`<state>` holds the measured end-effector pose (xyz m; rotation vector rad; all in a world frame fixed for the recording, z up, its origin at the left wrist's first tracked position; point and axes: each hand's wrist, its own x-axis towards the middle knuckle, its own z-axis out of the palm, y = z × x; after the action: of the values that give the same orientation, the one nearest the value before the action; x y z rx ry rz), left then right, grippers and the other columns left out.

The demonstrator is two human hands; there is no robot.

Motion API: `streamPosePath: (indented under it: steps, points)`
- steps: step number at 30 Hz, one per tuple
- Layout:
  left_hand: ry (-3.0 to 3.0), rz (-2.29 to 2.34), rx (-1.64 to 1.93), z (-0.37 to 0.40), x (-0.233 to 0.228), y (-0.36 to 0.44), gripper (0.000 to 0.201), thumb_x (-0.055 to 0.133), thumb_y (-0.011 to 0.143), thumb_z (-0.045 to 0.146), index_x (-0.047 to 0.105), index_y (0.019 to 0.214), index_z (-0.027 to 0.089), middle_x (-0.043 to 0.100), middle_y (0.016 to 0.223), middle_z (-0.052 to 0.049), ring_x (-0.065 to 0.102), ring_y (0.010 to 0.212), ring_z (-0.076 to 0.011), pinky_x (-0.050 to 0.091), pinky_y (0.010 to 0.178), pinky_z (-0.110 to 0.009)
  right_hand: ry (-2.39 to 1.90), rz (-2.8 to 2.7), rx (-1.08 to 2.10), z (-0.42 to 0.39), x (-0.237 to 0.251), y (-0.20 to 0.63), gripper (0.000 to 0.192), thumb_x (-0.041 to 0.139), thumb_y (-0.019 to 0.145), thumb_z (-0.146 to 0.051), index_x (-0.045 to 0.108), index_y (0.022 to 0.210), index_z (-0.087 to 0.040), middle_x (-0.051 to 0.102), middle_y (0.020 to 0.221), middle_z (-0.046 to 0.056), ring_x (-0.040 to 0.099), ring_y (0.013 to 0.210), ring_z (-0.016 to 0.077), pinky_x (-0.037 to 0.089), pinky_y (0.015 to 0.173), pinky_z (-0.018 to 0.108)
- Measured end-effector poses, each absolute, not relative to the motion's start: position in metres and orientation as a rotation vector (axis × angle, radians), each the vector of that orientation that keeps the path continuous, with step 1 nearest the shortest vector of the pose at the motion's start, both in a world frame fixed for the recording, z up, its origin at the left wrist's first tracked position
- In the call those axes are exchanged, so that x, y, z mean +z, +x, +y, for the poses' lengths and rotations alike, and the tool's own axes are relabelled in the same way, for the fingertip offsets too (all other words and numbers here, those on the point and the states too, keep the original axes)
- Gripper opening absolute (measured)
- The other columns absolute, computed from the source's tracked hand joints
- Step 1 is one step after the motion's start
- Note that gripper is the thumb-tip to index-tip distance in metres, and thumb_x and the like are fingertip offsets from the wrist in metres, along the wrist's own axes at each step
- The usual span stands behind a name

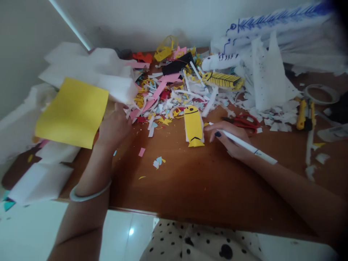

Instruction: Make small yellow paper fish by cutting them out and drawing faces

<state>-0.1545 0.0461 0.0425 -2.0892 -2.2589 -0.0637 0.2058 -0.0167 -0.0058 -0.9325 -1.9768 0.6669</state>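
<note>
My right hand [231, 139] is closed round a white marker [250, 148], whose tip points left. Just left of that tip lies a yellow paper fish [193, 125] on a white backing, with a black eye, curved black lines and a folded tail. My left hand [115, 127] is at the left of the table, its fingers curled and partly hidden. Beside it a yellow sheet [72, 112] sits tilted over white foam pieces; I cannot tell whether the fingers touch it. Red-handled scissors [244, 122] lie behind my right hand.
A heap of paper scraps [168, 98] covers the back middle. A striped yellow fish [224, 80] rests on it. White foam [89, 67] is stacked at left. At right are a yellow cutter [305, 114], a tape roll [322, 95] and white sheets with blue drawings [261, 25].
</note>
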Motion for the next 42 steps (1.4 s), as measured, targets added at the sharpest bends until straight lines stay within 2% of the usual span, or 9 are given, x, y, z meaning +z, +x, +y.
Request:
streamPosePath:
  steps: [3,7,9,12,16,25,32,37,42]
  points:
    - [-2.105,-2.210,-0.246,0.045,0.036,-0.158,0.042,0.052,0.086,0.031,0.048,0.126,0.017,0.061,0.093,-0.006,0.057,0.080,-0.0218,0.037,0.067,-0.029,-0.923,-1.978,0.681,-0.018,-0.007,0.203,0.021,0.046,0.098,-0.022,0.063,0.110,-0.023,0.068,0.078,0.000,0.065,0.076,0.0161,0.049,0.078,0.032]
    - [-2.171,-2.187,-0.328,0.046,0.030,-0.169,0.026,0.056,0.083,0.029,0.061,0.107,0.020,0.057,0.076,0.001,0.051,0.068,-0.0155,0.037,0.067,-0.026,-1.034,-1.891,0.754,-0.017,-0.009,0.206,0.021,0.044,0.099,-0.025,0.063,0.109,-0.024,0.067,0.075,-0.001,0.064,0.073,0.0153,0.049,0.076,0.030]
    - [-2.194,-2.179,-0.335,0.048,0.027,-0.173,0.025,0.057,0.082,0.029,0.062,0.105,0.019,0.059,0.079,0.000,0.053,0.071,-0.0162,0.041,0.069,-0.026,-1.044,-1.891,0.758,-0.016,-0.007,0.207,0.021,0.044,0.099,-0.025,0.063,0.108,-0.024,0.067,0.074,-0.001,0.064,0.072,0.0153,0.049,0.076,0.031]
    - [-2.275,-2.122,-0.303,0.050,0.023,-0.176,0.028,0.053,0.084,0.024,0.064,0.108,0.016,0.064,0.098,-0.006,0.057,0.088,-0.0201,0.046,0.083,-0.029,-0.960,-1.972,0.684,-0.016,-0.001,0.205,0.022,0.045,0.097,-0.019,0.064,0.104,-0.025,0.068,0.077,0.001,0.063,0.073,0.0171,0.048,0.075,0.033]
    - [-2.355,-2.056,-0.260,0.052,0.017,-0.178,0.036,0.046,0.085,0.018,0.063,0.116,0.013,0.062,0.113,-0.012,0.054,0.110,-0.0255,0.042,0.100,-0.038,-0.910,-2.052,0.595,-0.023,0.009,0.194,0.020,0.049,0.092,-0.014,0.067,0.096,-0.023,0.067,0.080,0.003,0.058,0.071,0.0181,0.047,0.069,0.035]
    - [-2.263,-2.048,-0.311,0.049,0.023,-0.175,0.040,0.047,0.089,0.026,0.058,0.125,0.013,0.064,0.118,-0.010,0.057,0.108,-0.0229,0.045,0.095,-0.034,-0.887,-2.142,0.507,-0.030,-0.007,0.184,0.020,0.061,0.084,-0.016,0.060,0.102,-0.023,0.070,0.086,0.003,0.063,0.078,0.0195,0.050,0.071,0.035]
    - [-2.105,-2.109,-0.152,0.048,0.025,-0.175,0.029,0.043,0.091,0.023,0.063,0.113,0.017,0.068,0.101,-0.008,0.061,0.090,-0.0221,0.045,0.079,-0.031,-0.855,-2.217,0.282,-0.028,-0.009,0.189,0.013,0.059,0.083,-0.014,0.061,0.092,-0.023,0.068,0.074,0.002,0.056,0.063,0.0175,0.042,0.061,0.035]
    - [-1.983,-2.127,-0.137,0.047,0.022,-0.175,0.035,0.044,0.091,0.028,0.059,0.120,0.015,0.067,0.102,-0.008,0.060,0.092,-0.0235,0.045,0.082,-0.033,-0.836,-2.277,0.301,-0.026,-0.009,0.190,0.017,0.058,0.086,-0.015,0.062,0.098,-0.025,0.070,0.081,0.003,0.058,0.069,0.0187,0.044,0.065,0.036]
    - [-1.880,-2.181,-0.201,0.046,0.026,-0.170,0.031,0.050,0.090,0.033,0.057,0.111,0.013,0.065,0.103,-0.010,0.058,0.101,-0.0267,0.045,0.087,-0.035,-0.855,-2.238,0.355,-0.026,-0.007,0.189,0.015,0.058,0.085,-0.016,0.063,0.098,-0.022,0.069,0.080,0.004,0.057,0.068,0.0188,0.044,0.063,0.035]
